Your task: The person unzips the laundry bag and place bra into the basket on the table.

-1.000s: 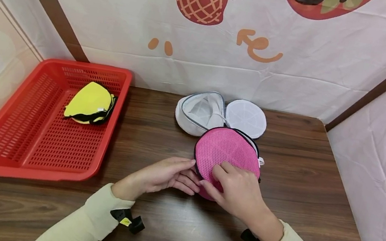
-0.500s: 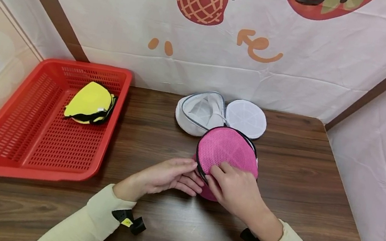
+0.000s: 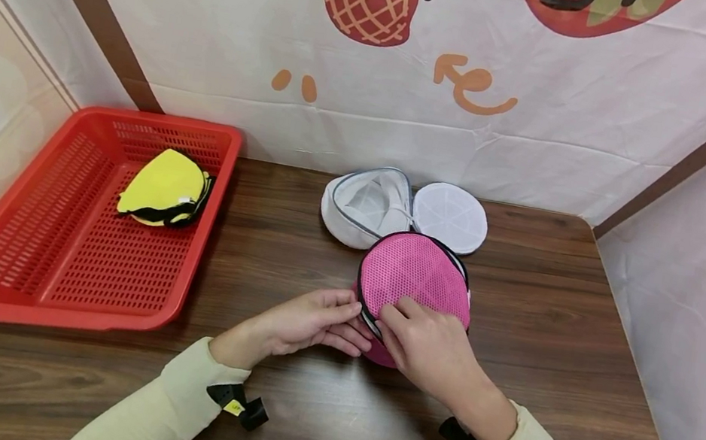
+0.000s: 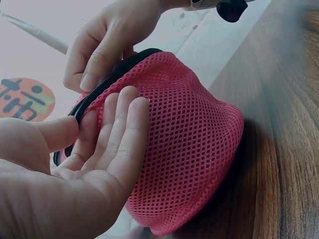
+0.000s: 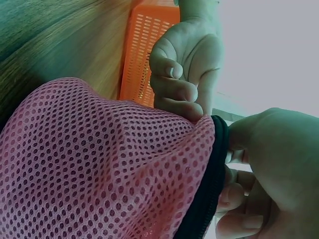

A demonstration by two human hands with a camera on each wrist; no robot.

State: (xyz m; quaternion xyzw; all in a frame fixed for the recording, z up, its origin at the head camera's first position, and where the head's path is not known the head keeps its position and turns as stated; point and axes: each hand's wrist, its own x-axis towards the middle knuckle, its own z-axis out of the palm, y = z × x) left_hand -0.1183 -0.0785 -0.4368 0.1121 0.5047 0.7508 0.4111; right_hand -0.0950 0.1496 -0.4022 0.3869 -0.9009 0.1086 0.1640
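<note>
A pink mesh laundry bag (image 3: 416,279) with a black zip around its round lid stands on the table in front of me. My left hand (image 3: 317,325) holds the bag's left side, thumb and index finger pinching the zip edge. In the left wrist view its other fingers (image 4: 129,129) lie along the mesh. My right hand (image 3: 433,346) is at the front of the lid, fingers curled at the zip (image 5: 209,184); the zip pull itself is hidden. Part of the zip gapes at the lid's right rim.
Behind the pink bag lies an opened white laundry bag (image 3: 343,215) with its round lid (image 3: 449,217) folded out to the right. A red plastic basket (image 3: 201,250) on the left holds a yellow bag (image 3: 163,184) with black trim. A printed cloth wall (image 3: 365,138) rises behind the table.
The pink bag has turned slightly, its white tag shifting inward on the right. My right hand has moved a little left along the zip, and my left thumb has come down onto the edge.
</note>
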